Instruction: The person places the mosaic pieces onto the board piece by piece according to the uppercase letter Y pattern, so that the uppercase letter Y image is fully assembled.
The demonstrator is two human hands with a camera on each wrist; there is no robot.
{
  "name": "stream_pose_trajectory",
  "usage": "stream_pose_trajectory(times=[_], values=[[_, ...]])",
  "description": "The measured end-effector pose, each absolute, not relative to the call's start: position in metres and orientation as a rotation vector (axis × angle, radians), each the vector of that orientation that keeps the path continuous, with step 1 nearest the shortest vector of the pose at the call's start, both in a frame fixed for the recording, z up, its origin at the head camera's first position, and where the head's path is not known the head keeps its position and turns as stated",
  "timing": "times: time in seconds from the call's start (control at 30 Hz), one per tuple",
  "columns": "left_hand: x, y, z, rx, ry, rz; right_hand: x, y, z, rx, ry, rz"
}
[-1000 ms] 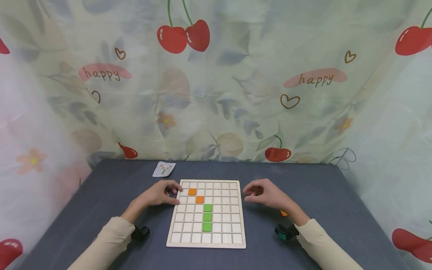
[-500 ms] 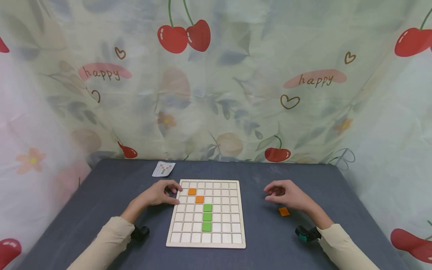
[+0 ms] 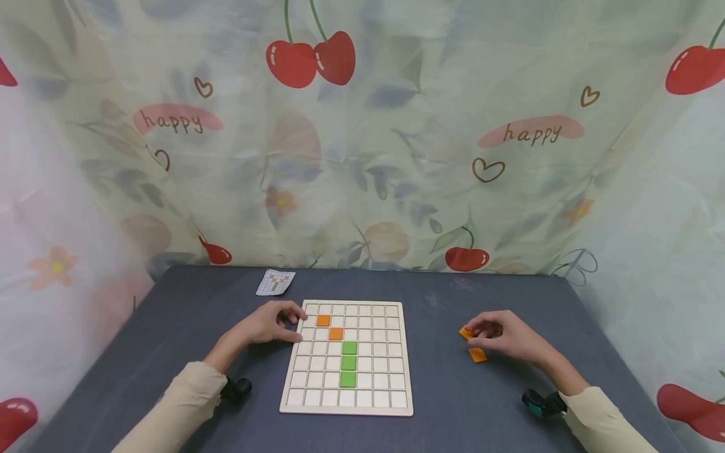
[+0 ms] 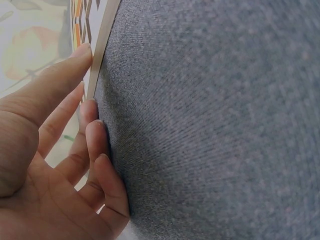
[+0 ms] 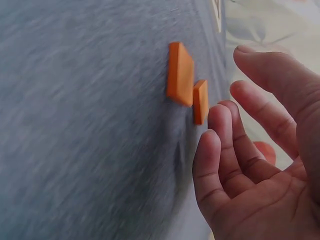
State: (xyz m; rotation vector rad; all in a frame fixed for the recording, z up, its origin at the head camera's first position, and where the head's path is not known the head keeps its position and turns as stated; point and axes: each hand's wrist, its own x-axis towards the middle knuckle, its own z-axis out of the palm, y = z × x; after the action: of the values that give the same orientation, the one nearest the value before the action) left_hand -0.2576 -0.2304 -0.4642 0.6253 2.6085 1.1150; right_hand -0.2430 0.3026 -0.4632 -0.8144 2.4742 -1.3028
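A pale gridded board [image 3: 376, 363] lies flat on the dark table. Two orange square tiles, one upper [image 3: 323, 321] and one lower [image 3: 336, 334], run diagonally on it toward a column of three green tiles [image 3: 348, 363]. My left hand [image 3: 269, 324] touches the board's left edge; in the left wrist view the thumb lies against the rim [image 4: 102, 42], with the fingers loosely bent beside it. Right of the board, my right hand [image 3: 506, 336] hovers at two loose orange tiles, a nearer one [image 5: 181, 75] and a farther one [image 5: 201, 102]. Its thumb and fingers are apart, holding nothing.
A small card [image 3: 275, 282] printed with a coloured grid pattern lies near the table's back left. Behind the table [image 3: 436, 390] hangs a cherry-printed curtain [image 3: 362, 157]. Black devices are worn on the left wrist [image 3: 236, 390] and the right wrist [image 3: 544, 404].
My right hand has moved right, from beside the board's right edge to the loose orange tiles, and both now show. The left hand stays at the board's edge.
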Motion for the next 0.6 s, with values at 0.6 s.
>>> stream_pose_trajectory(times=[0.6], values=[[-0.257,-0.230,-0.465,0.590,2.614,1.108,-0.224,0.315,-0.469,-0.772,2.512,-1.180]])
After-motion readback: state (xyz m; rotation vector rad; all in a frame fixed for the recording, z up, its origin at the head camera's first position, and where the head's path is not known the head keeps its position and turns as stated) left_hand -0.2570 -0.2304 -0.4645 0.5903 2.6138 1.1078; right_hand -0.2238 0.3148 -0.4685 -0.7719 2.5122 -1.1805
